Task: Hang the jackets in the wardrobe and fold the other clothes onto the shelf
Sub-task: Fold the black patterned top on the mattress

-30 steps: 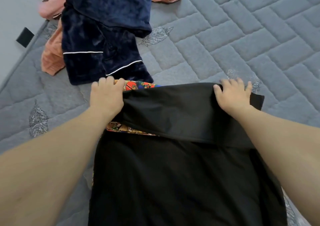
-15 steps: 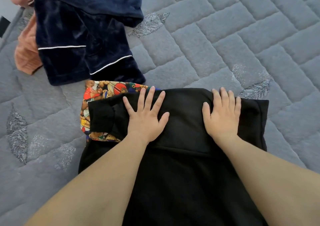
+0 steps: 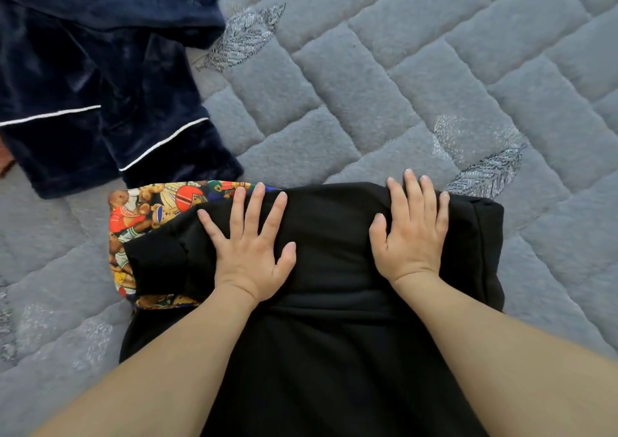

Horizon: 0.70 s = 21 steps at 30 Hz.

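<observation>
Grey quilted bedding with a stitched brick pattern and silver leaf motifs (image 3: pixel 418 78) fills the view. Both hands lie flat, fingers straight and spread, grasping nothing: the left hand (image 3: pixel 249 239) and right hand (image 3: pixel 413 229) press on the folded top of a plain black soft-knit garment (image 3: pixel 334 353) spread on the bedding before the person. Beneath its left edge shows a colourful teddy-bear print cloth (image 3: pixel 133 209). Just beyond lies a navy velvet garment with white piping (image 3: pixel 100 78).
</observation>
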Available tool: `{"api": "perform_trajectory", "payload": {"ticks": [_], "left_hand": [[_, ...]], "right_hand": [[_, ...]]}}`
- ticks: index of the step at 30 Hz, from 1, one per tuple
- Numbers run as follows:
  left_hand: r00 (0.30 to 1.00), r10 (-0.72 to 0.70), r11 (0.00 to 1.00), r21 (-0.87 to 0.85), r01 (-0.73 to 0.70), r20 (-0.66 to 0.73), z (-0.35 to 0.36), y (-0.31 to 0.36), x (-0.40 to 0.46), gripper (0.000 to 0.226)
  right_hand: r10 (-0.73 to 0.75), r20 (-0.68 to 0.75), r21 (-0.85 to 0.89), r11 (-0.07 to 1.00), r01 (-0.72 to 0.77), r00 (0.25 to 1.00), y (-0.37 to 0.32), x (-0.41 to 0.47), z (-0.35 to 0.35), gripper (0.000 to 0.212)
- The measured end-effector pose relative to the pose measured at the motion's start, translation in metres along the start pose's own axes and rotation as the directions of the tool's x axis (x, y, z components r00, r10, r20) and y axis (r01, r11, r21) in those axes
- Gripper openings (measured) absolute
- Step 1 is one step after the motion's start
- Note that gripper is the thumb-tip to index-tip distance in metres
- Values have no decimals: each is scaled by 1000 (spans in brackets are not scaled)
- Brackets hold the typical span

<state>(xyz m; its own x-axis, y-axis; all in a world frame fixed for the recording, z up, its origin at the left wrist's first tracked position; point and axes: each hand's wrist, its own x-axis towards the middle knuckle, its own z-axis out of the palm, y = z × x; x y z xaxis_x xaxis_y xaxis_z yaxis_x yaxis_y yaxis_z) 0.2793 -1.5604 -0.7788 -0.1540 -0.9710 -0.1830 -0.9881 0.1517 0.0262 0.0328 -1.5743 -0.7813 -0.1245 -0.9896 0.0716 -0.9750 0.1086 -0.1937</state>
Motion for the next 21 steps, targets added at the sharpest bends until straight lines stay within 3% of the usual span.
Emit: {"api": "perform_trajectory", "payload": {"ticks": [9,14,16,18,21], "left_hand": [[998,-8,1000,-13,7,-57,-3,0,-7,72],[999,-39,997,-69,38,-7,-17,8,-30,70],[1000,24,992,-126,-23,6,-16,23,-67,71],[982,183,977,-120,-176,50,-7,44,-130,73],[934,238,971,-68,-228,268,9,70,-228,81]], "right_hand": [[2,-37,22,1000,-1,999,-1,-14,-14,60],[66,71,-28,998,-64,995,23,-118,-40,64],[148,149,-73,988,-139,978,43,-184,-54,67],[317,225,-103,948,-301,921,63,-241,-65,71],[492,312,-96,867,-488,813,82,-296,-79,89]]}}
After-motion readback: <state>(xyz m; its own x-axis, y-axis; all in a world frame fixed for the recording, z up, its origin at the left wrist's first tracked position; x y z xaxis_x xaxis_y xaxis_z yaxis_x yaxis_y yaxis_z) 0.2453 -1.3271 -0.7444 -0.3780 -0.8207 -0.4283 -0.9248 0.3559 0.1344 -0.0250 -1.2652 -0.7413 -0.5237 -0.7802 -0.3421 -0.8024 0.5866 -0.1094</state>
